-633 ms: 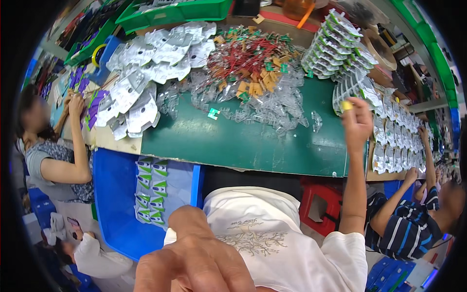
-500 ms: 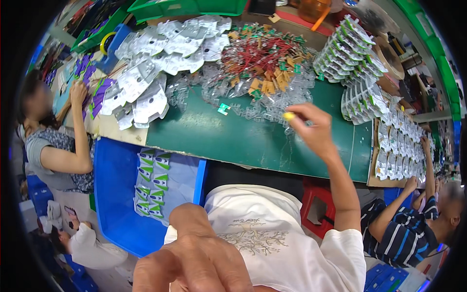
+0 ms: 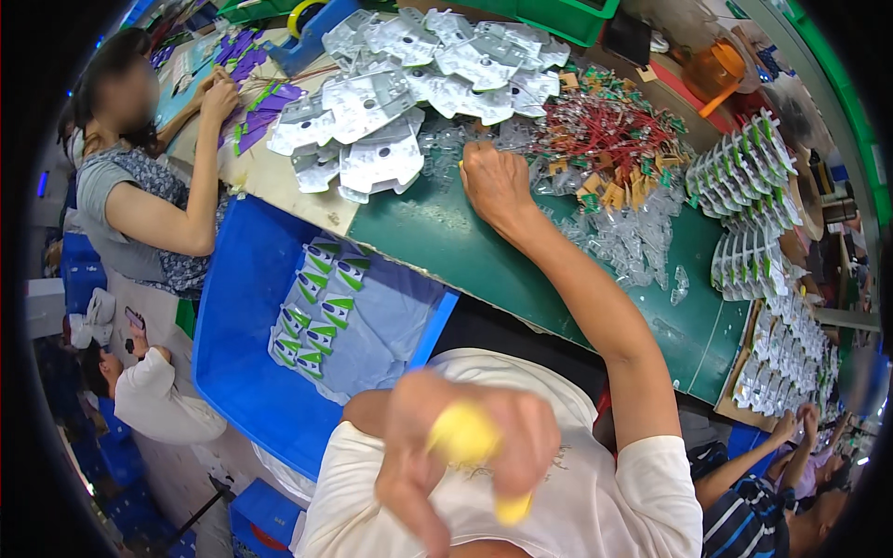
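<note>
My right hand (image 3: 498,186) reaches over the green table mat (image 3: 419,228), beside clear plastic pieces (image 3: 446,149) at the foot of the white housings. Its fingers are curled together, and what they hold, if anything, is hidden. Some yellow shows at a fingertip. My left hand (image 3: 474,442) is raised close to the camera in front of my white shirt, blurred. Its fingers are apart, two tips look wrapped in yellow covers, and nothing shows between them. White curved plastic housings (image 3: 377,102) lie heaped just beyond my right hand.
Red wires with small boards (image 3: 614,135) are piled beside more clear pieces (image 3: 633,232). Stacked white-and-green housings (image 3: 744,177) stand at the right. A blue bin (image 3: 223,372) with several white-and-green parts (image 3: 321,307) sits left of me. A co-worker (image 3: 153,186) works at the left.
My right hand has moved left from the clear pieces toward the white housings, its fingers now curled. My left hand has turned and shifted right, showing yellow fingertips. The view has swung left.
</note>
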Demonstrator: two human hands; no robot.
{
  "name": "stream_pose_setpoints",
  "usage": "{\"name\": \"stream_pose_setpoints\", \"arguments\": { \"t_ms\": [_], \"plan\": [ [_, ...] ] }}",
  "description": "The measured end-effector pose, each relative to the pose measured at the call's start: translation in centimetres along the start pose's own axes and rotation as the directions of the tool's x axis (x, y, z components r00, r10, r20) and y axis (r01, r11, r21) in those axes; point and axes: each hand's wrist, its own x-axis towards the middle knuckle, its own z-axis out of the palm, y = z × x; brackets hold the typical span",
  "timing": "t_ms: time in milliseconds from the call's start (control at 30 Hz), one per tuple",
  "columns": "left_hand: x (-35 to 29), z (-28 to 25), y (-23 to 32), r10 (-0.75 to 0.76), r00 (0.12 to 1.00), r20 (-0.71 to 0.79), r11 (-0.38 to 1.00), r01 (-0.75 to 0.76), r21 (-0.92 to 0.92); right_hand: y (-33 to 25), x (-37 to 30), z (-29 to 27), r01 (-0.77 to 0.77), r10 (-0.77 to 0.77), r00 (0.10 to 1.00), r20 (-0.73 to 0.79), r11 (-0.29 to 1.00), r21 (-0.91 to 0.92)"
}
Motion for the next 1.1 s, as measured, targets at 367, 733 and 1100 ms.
{"name": "stream_pose_setpoints", "arguments": {
  "t_ms": [367, 733, 1100],
  "plan": [
    [-4.4, -13.2, -2.7, -0.078, 0.760, -0.646, 0.560, 0.569, 0.602, 0.7, -10.0, -10.1, -0.037, 0.116, 0.990, -0.085, 0.777, 0.628],
    [-3.8, -12.2, -5.4, -0.188, 0.787, -0.588, 0.661, 0.544, 0.517, 2.4, -13.5, -12.0, 0.105, 0.003, 0.983, -0.186, 0.819, 0.564],
    [-3.8, -11.5, -6.7, -0.156, 0.807, -0.570, 0.518, 0.558, 0.648, 2.3, -14.6, -10.9, -0.312, 0.316, 0.932, 0.177, 0.452, 0.836]
  ]
}}
